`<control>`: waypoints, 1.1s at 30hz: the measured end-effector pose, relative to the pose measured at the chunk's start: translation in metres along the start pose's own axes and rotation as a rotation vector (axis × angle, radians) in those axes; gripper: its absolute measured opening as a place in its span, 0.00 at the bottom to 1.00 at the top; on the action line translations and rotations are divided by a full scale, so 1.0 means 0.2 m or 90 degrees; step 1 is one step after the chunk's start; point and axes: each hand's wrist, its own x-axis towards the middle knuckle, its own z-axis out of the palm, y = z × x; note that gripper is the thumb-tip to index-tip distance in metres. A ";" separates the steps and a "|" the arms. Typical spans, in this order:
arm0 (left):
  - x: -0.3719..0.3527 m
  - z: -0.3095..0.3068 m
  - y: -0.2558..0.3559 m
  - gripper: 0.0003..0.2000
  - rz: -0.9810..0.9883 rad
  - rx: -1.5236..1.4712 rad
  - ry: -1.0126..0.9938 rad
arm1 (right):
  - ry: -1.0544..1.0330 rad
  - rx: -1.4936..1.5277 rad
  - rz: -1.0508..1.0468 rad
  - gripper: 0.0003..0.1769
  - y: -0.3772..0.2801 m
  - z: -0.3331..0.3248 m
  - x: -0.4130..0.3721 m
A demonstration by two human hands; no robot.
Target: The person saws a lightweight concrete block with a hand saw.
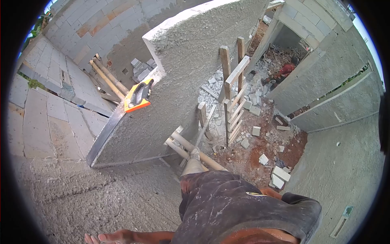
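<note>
At the bottom left edge, my left hand (106, 237) is partly cut off by the frame. Its visible fingers are apart over rough grey plaster, with nothing visible in them. My right hand is out of sight; only a bit of that arm shows beside my dark, dusty shirt. A handsaw with a yellow-orange and black handle (138, 96) lies on the edge of the plastered wall (183, 61), away from both hands. The saw's long blade (106, 132) slants toward the lower left along the wall's edge.
Bamboo poles (185, 148) cross beneath me near my leg. A wooden ladder-like frame (235, 97) stands beyond the wall. Below, broken blocks (280, 175) lie on reddish soil. Another person in a red top (286, 70) is near the doorway.
</note>
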 end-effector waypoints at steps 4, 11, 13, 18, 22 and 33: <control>-0.21 0.82 0.38 0.38 -0.359 -0.463 -0.375 | 0.201 -0.354 0.028 0.34 -0.36 -0.06 0.01; -0.34 1.94 1.01 0.61 -0.359 -0.751 -0.766 | 0.924 0.027 -0.716 0.31 -1.86 -0.55 -0.59; -0.44 2.03 1.11 0.60 -0.358 -0.803 -0.819 | 1.095 -0.015 -0.889 0.32 -2.11 -0.69 -0.79; -0.54 2.08 1.16 0.62 -0.503 -0.849 -0.821 | 1.321 -0.078 -1.154 0.35 -2.48 -1.02 -1.14; -0.65 2.13 1.19 0.61 -0.408 -0.867 -0.761 | 1.394 0.042 -1.320 0.37 -2.85 -1.23 -1.18; -0.69 2.17 1.22 0.49 -0.240 -0.631 -0.655 | 1.151 0.194 -1.331 0.38 -3.17 -1.36 -1.01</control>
